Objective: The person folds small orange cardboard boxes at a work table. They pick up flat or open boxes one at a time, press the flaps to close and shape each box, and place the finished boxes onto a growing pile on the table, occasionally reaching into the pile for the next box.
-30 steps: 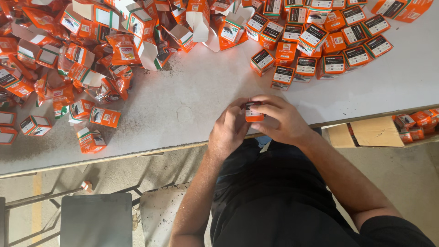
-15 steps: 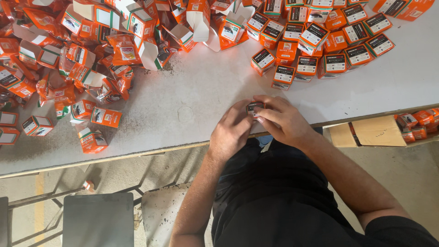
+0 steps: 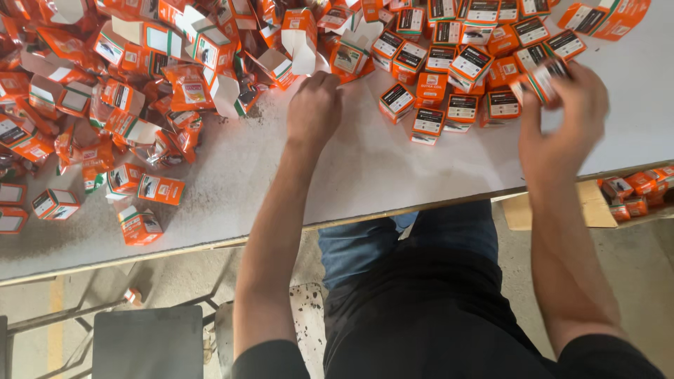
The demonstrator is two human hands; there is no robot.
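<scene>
**Boxes by the hundred: one closed carton joins the rows, a flat one waits**

The right hand (image 3: 562,116) has its fingers pressed around a small closed orange carton (image 3: 542,77), a firm grip that holds the box just over the near edge of the neat rows (image 3: 477,49) at the far right of the table (image 3: 365,168). The left hand (image 3: 314,109) lies knuckles-up at the near edge of the loose heap (image 3: 140,77); its fingers are curled under, close to an open white-flapped carton (image 3: 303,42), and whether that grip has closed on anything cannot be told from this angle.

Judging from how things lie, the work is well short of half done. Roughly two dozen sealed cartons stand label-up in rows on the right, while a far larger tangle of unfolded and half-formed cartons sprawls across the left and far side of the table. A few made-up boxes (image 3: 144,189) sit apart near the left front edge. More orange cartons fill a cardboard tray (image 3: 632,193) below the table on the right. The person, in a dark shirt and jeans, sits close against the table's near edge, with a dark stool (image 3: 147,344) on the floor to the left.
</scene>
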